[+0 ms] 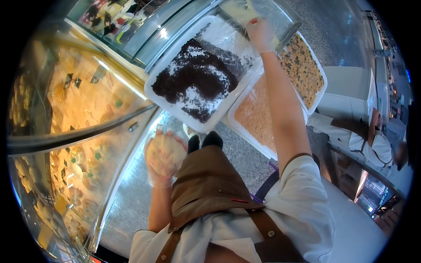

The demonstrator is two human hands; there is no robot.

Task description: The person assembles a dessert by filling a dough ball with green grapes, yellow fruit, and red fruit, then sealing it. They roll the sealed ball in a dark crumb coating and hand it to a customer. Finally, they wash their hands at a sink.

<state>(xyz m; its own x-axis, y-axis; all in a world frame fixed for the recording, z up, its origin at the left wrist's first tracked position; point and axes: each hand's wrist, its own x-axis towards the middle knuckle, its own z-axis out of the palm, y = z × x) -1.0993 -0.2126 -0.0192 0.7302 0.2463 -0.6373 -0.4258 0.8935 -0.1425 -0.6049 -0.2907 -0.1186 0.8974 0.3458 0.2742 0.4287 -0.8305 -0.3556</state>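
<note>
My left hand [158, 172], in a clear plastic glove, holds a round, pale yellow bun-like piece [165, 151] low beside the brown apron. Stretched far forward, my right hand [260, 35] is also in a clear glove. It is closed over a clear tub [287, 24] with pale cream [239, 9] inside; what its fingers grip, if anything, I cannot make out. Nearer to me lies a white tray [151, 90] of dark brown crumbs [193, 76] with white powder and a sheet of clear film.
A tray of light tan crumbs [254, 111] lies under my right forearm, beside a tray of speckled crumbs [302, 65]. A lit glass display case [83, 87] runs along the left. At the right, a person in a white top [372, 147] stands by a white cabinet [346, 87].
</note>
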